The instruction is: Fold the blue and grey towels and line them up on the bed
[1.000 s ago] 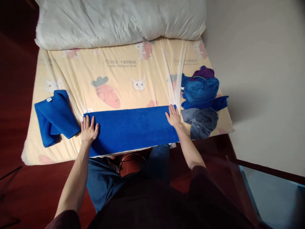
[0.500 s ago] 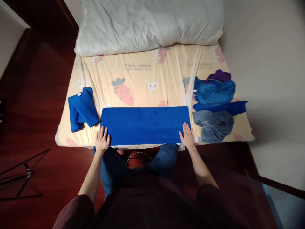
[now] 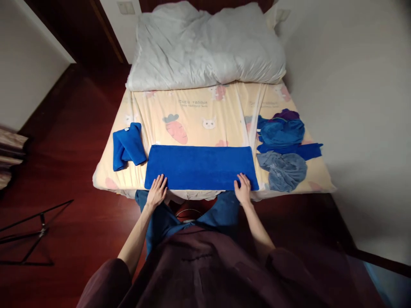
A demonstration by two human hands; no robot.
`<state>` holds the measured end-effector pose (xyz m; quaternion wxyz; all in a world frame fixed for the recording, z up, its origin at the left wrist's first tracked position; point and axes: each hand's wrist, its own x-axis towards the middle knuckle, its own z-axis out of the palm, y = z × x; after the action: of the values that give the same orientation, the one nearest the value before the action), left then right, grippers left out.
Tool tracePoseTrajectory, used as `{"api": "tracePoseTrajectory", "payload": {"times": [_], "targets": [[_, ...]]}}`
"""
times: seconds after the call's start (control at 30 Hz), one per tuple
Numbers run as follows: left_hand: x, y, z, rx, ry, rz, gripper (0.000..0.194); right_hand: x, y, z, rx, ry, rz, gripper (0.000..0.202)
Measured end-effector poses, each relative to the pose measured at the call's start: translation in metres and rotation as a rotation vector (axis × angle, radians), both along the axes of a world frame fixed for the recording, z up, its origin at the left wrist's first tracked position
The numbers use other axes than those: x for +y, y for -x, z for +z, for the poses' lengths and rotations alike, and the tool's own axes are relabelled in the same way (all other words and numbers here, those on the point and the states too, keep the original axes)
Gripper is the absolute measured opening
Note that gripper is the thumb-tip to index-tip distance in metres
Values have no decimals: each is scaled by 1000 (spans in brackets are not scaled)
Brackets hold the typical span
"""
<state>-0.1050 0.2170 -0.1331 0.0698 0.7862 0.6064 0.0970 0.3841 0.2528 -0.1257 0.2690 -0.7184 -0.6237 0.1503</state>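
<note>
A blue towel (image 3: 201,167) lies flat as a long rectangle along the near edge of the bed. My left hand (image 3: 157,189) rests on its near edge towards the left end, fingers stretched out. On the same edge, towards the right end, my right hand (image 3: 243,188) lies with its fingers extended. Neither hand grips the cloth. Left of the towel are folded blue towels (image 3: 129,147), one lying across another, with a small white label. To the right is a crumpled grey cloth (image 3: 284,171).
Behind the grey cloth lie a blue strip of cloth (image 3: 310,151) and a bunched blue-and-purple pile (image 3: 282,130). A pale quilt (image 3: 208,47) covers the far part of the bed with its rabbit-print sheet (image 3: 192,122). A black stand (image 3: 41,233) is on the floor at left.
Both hands have moved inward along the towel's near edge, away from its corners. The camera view has tilted up, showing more of the quilt and wall. The towel still lies flat.
</note>
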Motion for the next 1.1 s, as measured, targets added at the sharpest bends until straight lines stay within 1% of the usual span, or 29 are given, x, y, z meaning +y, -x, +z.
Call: {"api": "tracePoseTrajectory", "payload": {"times": [0.07, 0.13, 0.2, 0.27, 0.33, 0.4, 0.53, 0.63, 0.7, 0.83, 0.93, 1.1], "targets": [[-14, -12, -5, 6, 1, -45, 58, -31, 41, 2, 332, -17, -63, 50], [-24, -24, -10, 13, -8, -65, 60, -60, 85, -1, 690, 71, -129, 45], [-29, -34, -13, 18, -16, -78, 63, -82, 125, -6, 1028, 170, -211, 42], [-32, -43, -14, 24, -19, -83, 65, -93, 157, -10, 1295, 260, -306, 41], [-33, -50, -14, 30, -21, -79, 66, -95, 178, -12, 1450, 325, -376, 40], [-33, -54, -14, 38, -21, -66, 66, -91, 191, -13, 1524, 354, -392, 40], [-34, -57, -13, 52, -15, -51, 65, -76, 204, -13, 1604, 356, -381, 39], [-35, -58, -14, 52, -12, -43, 67, -68, 211, -16, 1622, 376, -443, 30], [-35, -58, -15, 51, -10, -41, 68, -66, 216, -19, 1622, 397, -468, 28], [-34, -58, -15, 49, -6, -46, 69, -68, 224, -23, 1596, 367, -462, 35], [-35, -58, -13, 44, -2, -55, 69, -69, 226, -23, 1568, 319, -450, 39], [-36, -59, -12, 16, 30, -51, 72, -66, 229, -21, 1592, 253, -434, 43]]}}
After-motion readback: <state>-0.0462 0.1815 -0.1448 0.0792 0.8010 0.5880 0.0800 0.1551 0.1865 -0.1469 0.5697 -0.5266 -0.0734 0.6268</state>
